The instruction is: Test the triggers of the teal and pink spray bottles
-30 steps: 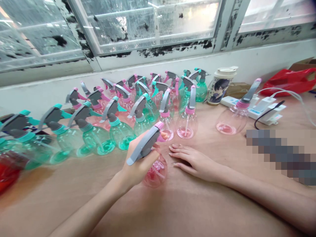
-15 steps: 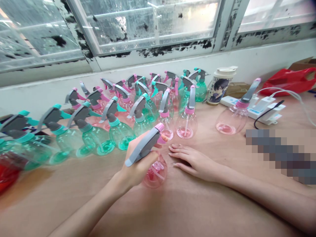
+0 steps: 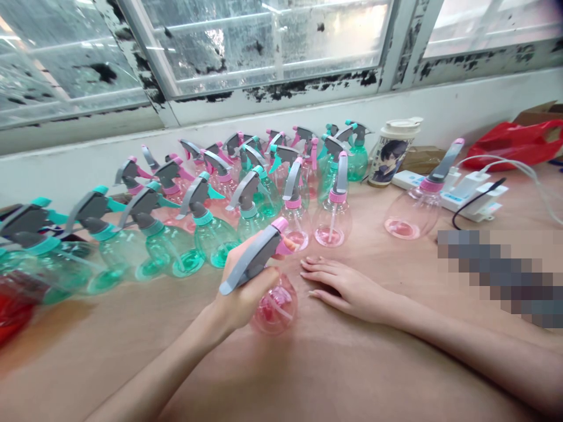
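Note:
My left hand (image 3: 246, 293) is wrapped around the neck of a pink spray bottle (image 3: 278, 308) with a grey and pink trigger head. The bottle tilts slightly, its nozzle pointing away to the right, and I cannot tell whether its base touches the table. My right hand (image 3: 338, 287) lies palm down on the wooden table (image 3: 308, 369), fingers stretched out, holding nothing. Just beyond my hands stand two pink spray bottles (image 3: 332, 225). A row of green spray bottles (image 3: 215, 237) reaches off to the left.
More pink and green bottles crowd behind, towards the window wall. A lone pink spray bottle (image 3: 413, 214) stands right, by a white power strip (image 3: 472, 202) with cables. Behind are a printed cup (image 3: 389, 155) and a red plastic bag (image 3: 512, 143). Red material (image 3: 15, 305) shows at the left edge.
The held spray bottle's head has shifted a little left and tilted slightly in my left hand. My right hand and the other bottles have stayed in place.

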The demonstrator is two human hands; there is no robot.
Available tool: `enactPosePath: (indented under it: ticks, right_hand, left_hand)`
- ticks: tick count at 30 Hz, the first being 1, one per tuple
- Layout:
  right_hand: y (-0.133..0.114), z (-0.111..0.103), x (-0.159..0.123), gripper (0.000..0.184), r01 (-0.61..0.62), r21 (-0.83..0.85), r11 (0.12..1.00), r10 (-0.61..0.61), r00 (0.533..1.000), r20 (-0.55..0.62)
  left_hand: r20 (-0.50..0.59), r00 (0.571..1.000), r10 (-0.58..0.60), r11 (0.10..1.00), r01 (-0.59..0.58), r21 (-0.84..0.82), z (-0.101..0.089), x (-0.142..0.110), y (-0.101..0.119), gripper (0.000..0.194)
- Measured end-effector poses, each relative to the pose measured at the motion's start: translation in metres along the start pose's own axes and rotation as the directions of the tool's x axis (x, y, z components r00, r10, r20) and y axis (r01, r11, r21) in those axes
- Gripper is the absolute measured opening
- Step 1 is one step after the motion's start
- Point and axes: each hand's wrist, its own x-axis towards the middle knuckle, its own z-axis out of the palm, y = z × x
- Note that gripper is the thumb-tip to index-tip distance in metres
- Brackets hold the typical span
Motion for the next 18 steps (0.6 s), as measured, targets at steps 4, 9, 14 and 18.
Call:
enactPosePath:
  ticks: [4, 9, 14, 18]
  right_hand:
    - [-0.0001, 0.0, -0.0001, 0.04, 0.006, -0.003, 1.0, -0.006, 1.0, 0.0]
    - [-0.0006, 0.0001, -0.0001, 0.039, 0.001, 0.009, 1.0, -0.001, 1.0, -0.008]
    - [-0.0004, 0.0004, -0.0003, 0.039, 0.001, 0.034, 0.999, 0.0, 1.0, -0.027]
    - [-0.0007, 0.0, -0.0002, 0.039, 0.001, 0.032, 0.999, 0.0, 1.0, -0.025]
  left_hand:
    - [-0.048, 0.999, -0.019, 0.999, 0.017, -0.033, 0.0039, 0.001, -0.0027, 0.008]
    - [-0.073, 0.997, -0.012, 0.999, 0.009, -0.044, 0.0058, 0.0003, 0.0005, 0.01]
    - [-0.085, 0.996, -0.016, 0.999, 0.012, -0.047, 0.0057, -0.0001, -0.0017, 0.007]
    - [-0.085, 0.996, -0.025, 0.999, 0.022, -0.045, 0.0061, 0.0008, -0.0036, 0.004]
